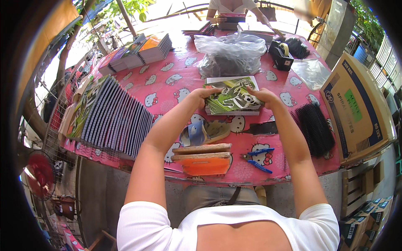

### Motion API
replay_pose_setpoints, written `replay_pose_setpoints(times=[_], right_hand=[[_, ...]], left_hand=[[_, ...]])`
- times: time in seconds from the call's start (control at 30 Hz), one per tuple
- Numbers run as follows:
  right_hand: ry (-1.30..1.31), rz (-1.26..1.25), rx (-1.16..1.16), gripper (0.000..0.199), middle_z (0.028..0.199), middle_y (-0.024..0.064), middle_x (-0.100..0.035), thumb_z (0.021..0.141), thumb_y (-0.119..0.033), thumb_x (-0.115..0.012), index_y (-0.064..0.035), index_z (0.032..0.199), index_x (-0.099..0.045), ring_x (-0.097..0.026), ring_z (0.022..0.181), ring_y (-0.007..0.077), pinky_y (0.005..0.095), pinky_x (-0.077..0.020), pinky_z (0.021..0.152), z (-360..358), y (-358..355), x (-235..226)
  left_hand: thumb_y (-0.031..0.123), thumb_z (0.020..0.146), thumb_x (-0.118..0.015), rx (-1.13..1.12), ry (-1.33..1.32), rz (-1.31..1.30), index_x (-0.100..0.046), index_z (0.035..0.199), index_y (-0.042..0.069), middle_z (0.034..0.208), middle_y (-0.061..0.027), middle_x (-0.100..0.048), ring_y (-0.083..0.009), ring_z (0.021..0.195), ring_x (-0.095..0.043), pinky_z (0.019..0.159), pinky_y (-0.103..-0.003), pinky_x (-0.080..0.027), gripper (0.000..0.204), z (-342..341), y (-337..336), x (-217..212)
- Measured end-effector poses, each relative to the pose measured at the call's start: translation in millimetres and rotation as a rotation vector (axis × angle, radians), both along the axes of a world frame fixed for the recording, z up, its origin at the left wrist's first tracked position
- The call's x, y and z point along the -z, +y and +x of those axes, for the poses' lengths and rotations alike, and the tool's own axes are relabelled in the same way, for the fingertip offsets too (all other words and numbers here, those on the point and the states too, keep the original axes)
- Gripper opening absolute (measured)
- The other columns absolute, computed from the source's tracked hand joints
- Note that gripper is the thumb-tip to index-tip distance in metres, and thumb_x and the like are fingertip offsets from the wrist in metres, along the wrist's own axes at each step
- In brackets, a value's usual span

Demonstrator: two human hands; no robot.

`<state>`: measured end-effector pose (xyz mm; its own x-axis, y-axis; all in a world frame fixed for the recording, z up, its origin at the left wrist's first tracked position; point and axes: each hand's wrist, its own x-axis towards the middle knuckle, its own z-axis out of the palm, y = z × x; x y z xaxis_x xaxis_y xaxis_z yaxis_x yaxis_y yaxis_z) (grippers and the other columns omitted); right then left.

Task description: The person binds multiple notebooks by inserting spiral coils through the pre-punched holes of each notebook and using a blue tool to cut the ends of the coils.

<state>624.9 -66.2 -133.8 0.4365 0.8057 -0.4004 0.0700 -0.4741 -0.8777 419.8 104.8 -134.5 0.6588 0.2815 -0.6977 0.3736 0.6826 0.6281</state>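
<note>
Both my hands are on a green printed notebook cover [234,96] with a soccer ball picture, at the middle of the table. My left hand [204,97] grips its left edge with the thumb on top. On the right edge, my right hand [265,98] has the same thumb-on-top grip. The cover lies tilted over a stack of white pages [251,112]; whether more than one sheet is held cannot be told. Nearer to me are blue-handled cutters [258,161], an orange block with wooden boards [206,163] and a blue and tan pouch-like item [205,133].
Spiral-bound green notebooks [117,119] line the left side, with more stacks [140,52] behind. Black plastic spiral coils [314,129] and a large carton [356,111] stand at right. Beyond the cover are a clear plastic bag [230,52] and a tape dispenser [281,54]. Another person [232,8] works opposite.
</note>
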Motion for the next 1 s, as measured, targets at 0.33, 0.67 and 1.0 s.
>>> replay_pose_setpoints(times=[0.33,0.67,1.0], right_hand=[[0.289,0.46,-0.011,0.077,0.116,0.0153,-0.058,0.072,-0.014,-0.081,0.0058,0.131,-0.035,-0.059,0.102,0.0211,0.0336,-0.0501,0.085,27.9,-19.6,13.5],[0.129,0.651,-0.069,0.081,0.111,0.0083,-0.058,0.066,0.003,-0.078,-0.0042,0.132,-0.031,-0.056,0.103,0.0197,0.0326,-0.0468,0.091,-22.0,-21.9,22.5],[-0.098,0.782,0.035,0.074,0.112,0.0063,-0.054,0.067,0.0,-0.08,-0.0034,0.127,-0.036,-0.054,0.102,0.0162,0.0322,-0.0469,0.089,-28.7,1.6,63.7]], left_hand=[[0.006,0.075,-0.076,-0.138,-0.475,0.555,-0.044,0.113,0.004,0.1,-0.0074,-0.061,-0.016,0.086,-0.063,0.075,-0.032,-0.055,0.049,-1.8,-33.8,-18.1],[-0.004,0.067,-0.078,-0.149,-0.679,0.889,-0.032,0.135,0.005,0.118,-0.0092,-0.053,-0.0174,0.103,-0.057,0.085,-0.031,-0.051,0.083,-38.7,-22.5,-13.1],[0.01,0.062,-0.086,-0.144,-0.505,1.16,-0.039,0.123,0.005,0.111,-0.0059,-0.054,-0.0149,0.104,-0.053,0.085,-0.029,-0.048,0.077,-30.7,-17.3,-4.3]])
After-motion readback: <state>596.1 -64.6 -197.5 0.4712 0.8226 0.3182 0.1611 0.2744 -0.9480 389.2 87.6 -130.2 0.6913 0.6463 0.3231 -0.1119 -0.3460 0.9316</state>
